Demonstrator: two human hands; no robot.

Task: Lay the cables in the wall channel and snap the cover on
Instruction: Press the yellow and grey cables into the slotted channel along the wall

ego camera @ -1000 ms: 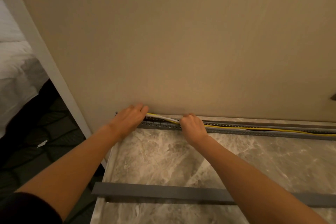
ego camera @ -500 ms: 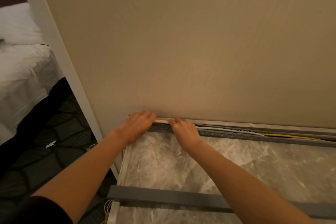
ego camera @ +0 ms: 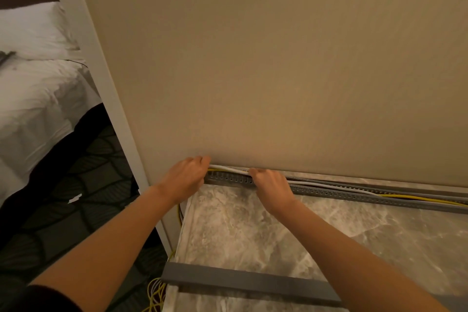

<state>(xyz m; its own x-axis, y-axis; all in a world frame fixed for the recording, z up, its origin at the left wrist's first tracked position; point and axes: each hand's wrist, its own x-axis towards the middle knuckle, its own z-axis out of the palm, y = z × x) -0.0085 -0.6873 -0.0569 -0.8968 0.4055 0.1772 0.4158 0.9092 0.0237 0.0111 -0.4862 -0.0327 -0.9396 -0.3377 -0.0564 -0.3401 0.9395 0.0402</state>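
Note:
A grey slotted wall channel (ego camera: 354,195) runs along the foot of the beige wall, on the marble surface. White and yellow cables (ego camera: 395,196) lie in it. My left hand (ego camera: 186,176) curls over the channel's left end, its fingers on the cables there. My right hand (ego camera: 272,185) presses down on the cables a short way to the right, fingers bent over the channel's top. Between the hands a white cable (ego camera: 228,168) arches slightly above the slots. The flat grey cover (ego camera: 248,282) lies loose on the marble, near me.
The marble surface (ego camera: 291,233) ends at its left edge by a white door frame (ego camera: 111,109). Loose yellow and white cable ends (ego camera: 155,294) hang off that edge. A bed with white sheets (ego camera: 33,88) and dark patterned carpet (ego camera: 76,185) lie to the left.
My right hand slid left along the channel toward my left hand and stays pressed on the cables. My head turned, so more of the bed shows at left.

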